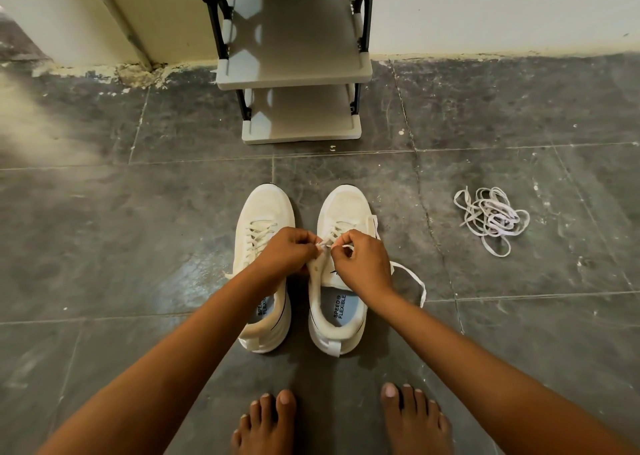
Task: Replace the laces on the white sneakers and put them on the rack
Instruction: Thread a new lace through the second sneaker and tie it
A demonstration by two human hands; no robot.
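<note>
Two white sneakers stand side by side on the dark floor, toes pointing away from me. The left sneaker [264,212] is laced. Over the right sneaker [343,208] both hands work at the top eyelets. My left hand [282,252] pinches the shoe's upper edge and a lace tip there. My right hand [360,260] pinches the lace [414,279], whose loose end loops off the shoe's right side onto the floor. A tangled pile of white laces [491,215] lies on the floor to the right.
A white shoe rack [294,73] with black posts stands against the wall just beyond the sneakers; its shelves hold nothing. My bare feet [266,423] are at the bottom, close behind the sneakers. The floor is dark grey tile.
</note>
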